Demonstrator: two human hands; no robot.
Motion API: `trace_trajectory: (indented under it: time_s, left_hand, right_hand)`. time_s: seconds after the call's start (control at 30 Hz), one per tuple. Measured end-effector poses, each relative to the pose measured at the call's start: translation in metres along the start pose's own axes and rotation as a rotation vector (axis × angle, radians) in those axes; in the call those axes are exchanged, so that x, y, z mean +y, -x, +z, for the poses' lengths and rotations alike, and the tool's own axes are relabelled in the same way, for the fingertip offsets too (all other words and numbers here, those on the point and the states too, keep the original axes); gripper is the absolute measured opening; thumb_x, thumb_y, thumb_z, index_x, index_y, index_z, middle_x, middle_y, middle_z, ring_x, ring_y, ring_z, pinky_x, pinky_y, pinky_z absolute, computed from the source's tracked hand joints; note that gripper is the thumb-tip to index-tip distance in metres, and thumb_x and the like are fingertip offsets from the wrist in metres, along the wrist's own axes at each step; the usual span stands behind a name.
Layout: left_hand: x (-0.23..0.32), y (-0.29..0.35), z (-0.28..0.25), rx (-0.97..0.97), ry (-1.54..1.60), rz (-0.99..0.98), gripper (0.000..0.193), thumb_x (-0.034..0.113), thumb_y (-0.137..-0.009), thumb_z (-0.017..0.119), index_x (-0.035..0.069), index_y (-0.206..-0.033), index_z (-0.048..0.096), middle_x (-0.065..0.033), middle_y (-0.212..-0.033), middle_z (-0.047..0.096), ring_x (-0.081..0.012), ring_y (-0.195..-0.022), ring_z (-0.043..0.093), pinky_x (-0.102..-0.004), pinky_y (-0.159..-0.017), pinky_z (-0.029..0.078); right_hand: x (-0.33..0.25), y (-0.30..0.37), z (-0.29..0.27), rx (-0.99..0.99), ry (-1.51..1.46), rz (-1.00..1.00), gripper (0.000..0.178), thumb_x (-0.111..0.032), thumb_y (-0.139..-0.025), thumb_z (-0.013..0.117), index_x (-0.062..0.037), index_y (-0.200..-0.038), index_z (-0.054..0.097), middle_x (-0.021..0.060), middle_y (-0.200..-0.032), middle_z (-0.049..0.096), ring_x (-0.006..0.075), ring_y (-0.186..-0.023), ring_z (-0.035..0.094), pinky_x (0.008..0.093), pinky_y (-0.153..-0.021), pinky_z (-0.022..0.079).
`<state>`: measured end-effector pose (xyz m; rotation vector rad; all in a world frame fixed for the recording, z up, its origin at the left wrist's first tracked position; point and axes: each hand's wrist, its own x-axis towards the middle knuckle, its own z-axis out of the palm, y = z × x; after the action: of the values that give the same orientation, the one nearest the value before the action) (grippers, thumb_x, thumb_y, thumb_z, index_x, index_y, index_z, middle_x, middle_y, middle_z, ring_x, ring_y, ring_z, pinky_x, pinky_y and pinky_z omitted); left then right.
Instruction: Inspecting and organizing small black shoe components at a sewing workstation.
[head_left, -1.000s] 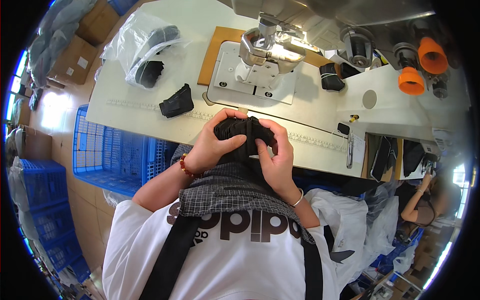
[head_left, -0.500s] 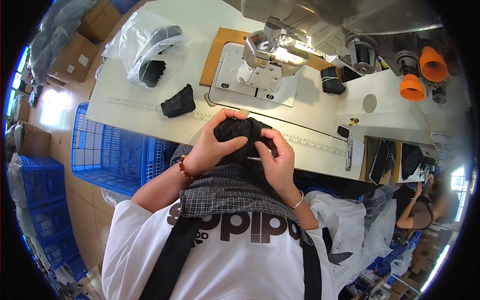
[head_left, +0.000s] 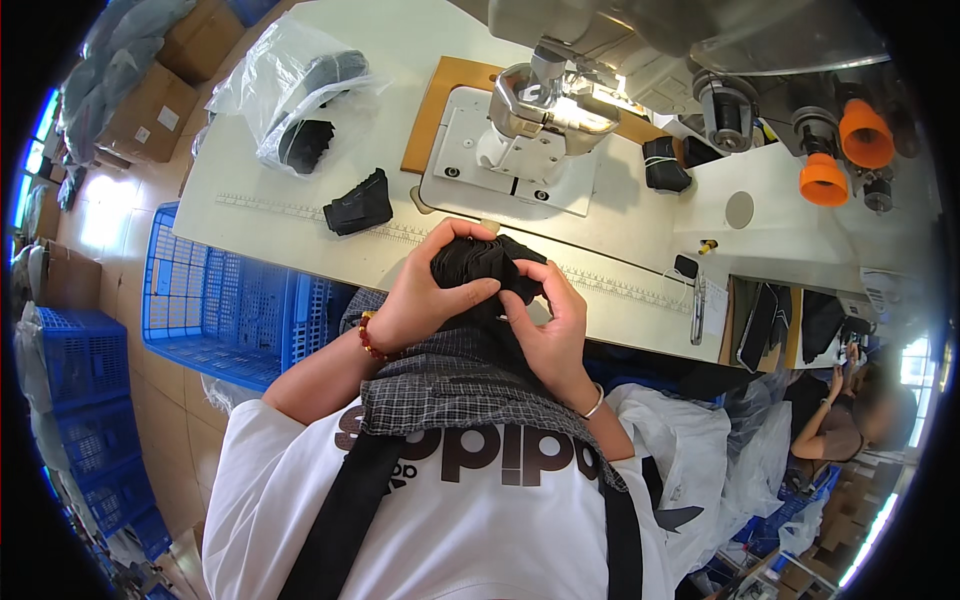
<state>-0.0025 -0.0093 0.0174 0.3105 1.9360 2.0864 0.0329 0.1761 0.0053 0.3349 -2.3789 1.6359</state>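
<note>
A thick stack of black fabric pieces (head_left: 478, 262) is held up at the near edge of the table, in front of the sewing machine (head_left: 545, 115). My left hand (head_left: 430, 280) wraps around its left side, thumb across the front and fingers over the top. At its right side my right hand (head_left: 550, 315) has thumb and fingers closed on the edge of the stack. Another folded bundle of black fabric (head_left: 358, 204) lies on the table to the left of my hands. Beyond that, a clear plastic bag (head_left: 270, 95) holds more dark pieces.
A tied black bundle (head_left: 666, 164) rests right of the machine. Small snips (head_left: 698, 310) lie at the table's right edge. A blue crate (head_left: 225, 300) stands below the table's left edge. Orange thread cones (head_left: 824, 180) hang at upper right. Another person (head_left: 840, 415) works at far right.
The black stack has tilted so that its layered edges show more. My right thumb and fingers have shifted slightly left along it.
</note>
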Motion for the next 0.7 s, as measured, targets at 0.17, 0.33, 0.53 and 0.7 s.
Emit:
trace_trajectory:
  time_s: [0.17, 0.33, 0.53, 0.7]
  left_hand:
    - [-0.004, -0.001, -0.002, -0.017, 0.135, -0.064, 0.047, 0.002, -0.081, 0.073, 0.005, -0.124, 0.054, -0.0043, -0.115, 0.060, -0.0110, -0.103, 0.057, -0.0270, -0.092, 0.049]
    - [-0.006, -0.002, 0.000, -0.016, 0.224, -0.115, 0.048, 0.003, -0.082, 0.074, 0.005, -0.125, 0.054, -0.0044, -0.114, 0.060, -0.0109, -0.102, 0.057, -0.0268, -0.091, 0.049]
    - [-0.003, 0.000, 0.001, 0.002, 0.001, 0.021, 0.049, 0.005, -0.082, 0.076, 0.005, -0.125, 0.053, -0.0048, -0.113, 0.060, -0.0109, -0.103, 0.057, -0.0262, -0.091, 0.049]
    - [-0.004, -0.001, 0.000, -0.004, 0.085, -0.043, 0.049, 0.004, -0.082, 0.075, 0.005, -0.125, 0.053, -0.0048, -0.114, 0.060, -0.0112, -0.102, 0.058, -0.0268, -0.091, 0.049]
  right_hand:
    - [0.006, 0.002, 0.004, 0.019, -0.046, 0.010, 0.028, -0.003, -0.085, 0.071, -0.0017, -0.113, 0.065, 0.0108, -0.092, 0.064, 0.0195, -0.072, 0.057, 0.0309, -0.066, 0.048]
    - [0.007, 0.000, 0.002, 0.009, -0.003, -0.067, 0.029, -0.004, -0.084, 0.073, -0.0030, -0.112, 0.066, 0.0100, -0.087, 0.061, 0.0201, -0.070, 0.057, 0.0299, -0.065, 0.048]
    - [-0.006, -0.001, 0.001, -0.016, 0.054, -0.005, 0.033, -0.013, -0.081, 0.079, -0.0020, -0.109, 0.065, 0.0094, -0.086, 0.060, 0.0185, -0.066, 0.055, 0.0293, -0.064, 0.046]
    - [0.001, 0.000, -0.002, -0.024, -0.023, 0.016, 0.027, -0.009, -0.085, 0.074, -0.0011, -0.109, 0.064, 0.0096, -0.088, 0.062, 0.0179, -0.065, 0.055, 0.0292, -0.063, 0.047]
